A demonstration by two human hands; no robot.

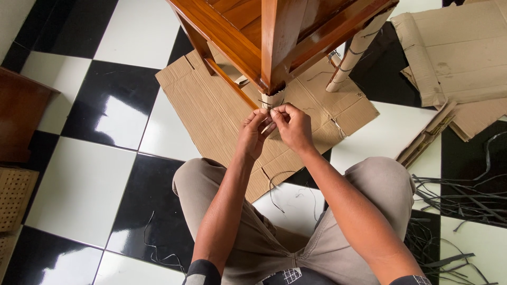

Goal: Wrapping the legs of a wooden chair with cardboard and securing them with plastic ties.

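Both hands meet at the foot of the nearest wooden furniture leg (278, 42), where a cardboard wrap (273, 98) sleeves its tip: the left hand (253, 134) and the right hand (292, 125) touch, their fingers pressed together and pinching a thin dark strap (265, 103) against that wrap. The leg stands on a flat cardboard sheet (211, 105) over black-and-white floor tiles (100, 111), another wrapped leg (355, 50) to the far right and loose dark straps (465, 198) at the near right
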